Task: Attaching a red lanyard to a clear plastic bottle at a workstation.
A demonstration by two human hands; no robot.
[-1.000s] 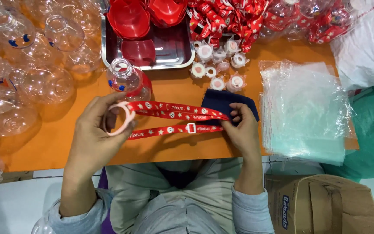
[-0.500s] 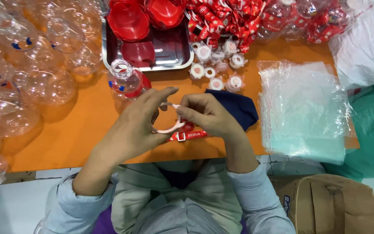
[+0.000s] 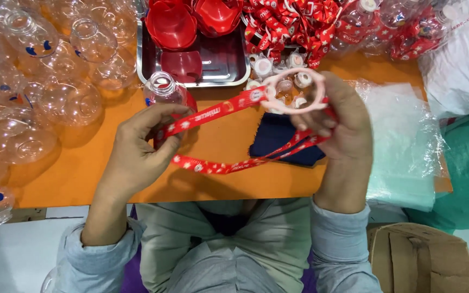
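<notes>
Red printed fabric strap, light, limp and non-slippery, spans both hands above the orange worktop. Left hand pinches one end; right hand clamps its stiff pale plastic ring, the firmest grip point.

an orange table stands over a white tiled floor, evenly lit.
</notes>
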